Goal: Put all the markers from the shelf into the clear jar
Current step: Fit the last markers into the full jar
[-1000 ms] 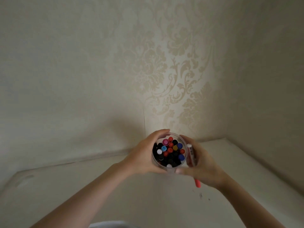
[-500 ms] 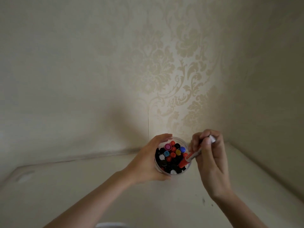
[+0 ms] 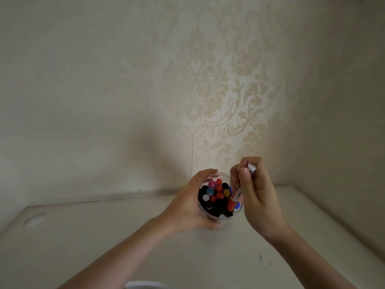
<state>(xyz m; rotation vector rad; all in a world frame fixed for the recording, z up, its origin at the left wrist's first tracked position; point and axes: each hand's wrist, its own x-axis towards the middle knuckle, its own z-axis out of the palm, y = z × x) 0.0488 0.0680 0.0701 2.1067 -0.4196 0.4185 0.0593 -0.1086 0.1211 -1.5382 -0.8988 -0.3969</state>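
Head view, close, down onto shelf (image 3: pixel 104 236).

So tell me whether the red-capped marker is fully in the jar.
Not yet: red-capped marker is cap-down inside clear jar, still pinched by right hand.

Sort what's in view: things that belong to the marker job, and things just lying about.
Job:
- clear jar, packed with markers
- red-capped marker, cap end down in the jar
- left hand gripping the jar
- right hand holding that marker
- shelf

Lying about:
- dark specks on the shelf
- patterned wallpaper

Pale cream shelf (image 3: pixel 87 243), matte, set in wallpapered corner; bearing few small dark specks (image 3: pixel 260 257) near right front.
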